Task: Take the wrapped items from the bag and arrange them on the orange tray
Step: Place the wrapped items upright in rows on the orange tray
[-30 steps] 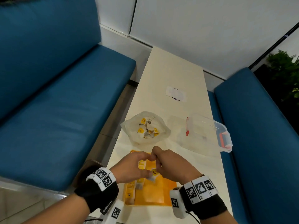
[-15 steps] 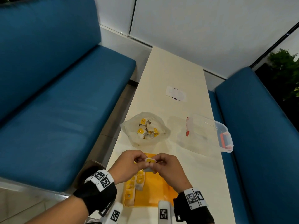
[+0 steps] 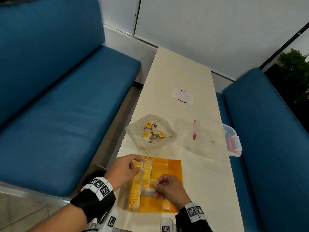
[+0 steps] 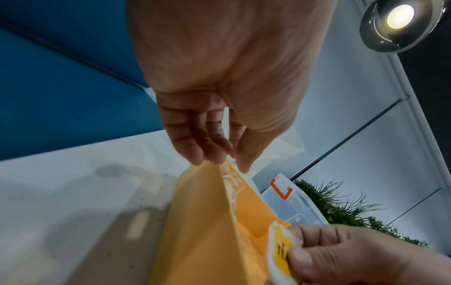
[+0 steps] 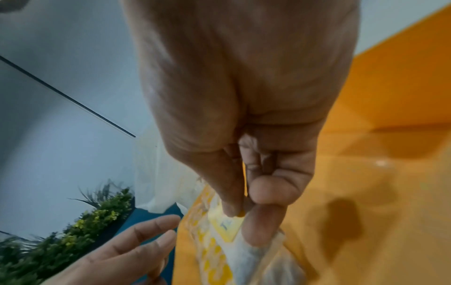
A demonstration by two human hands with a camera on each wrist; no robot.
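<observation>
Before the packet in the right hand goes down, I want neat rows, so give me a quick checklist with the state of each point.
1. Right hand has a firm pinch on the packet: ok, thumb and fingers close on it.
2. Packet is over the orange tray: ok.
3. Free tray space beside the two rows of packets: ok, the right part is bare.
4. Left hand clear of the drop spot: ok, it is at the far end of the rows.
5. Rows are straight: cannot tell, the hands cover part of them.
6. Bag still has packets: ok.
</observation>
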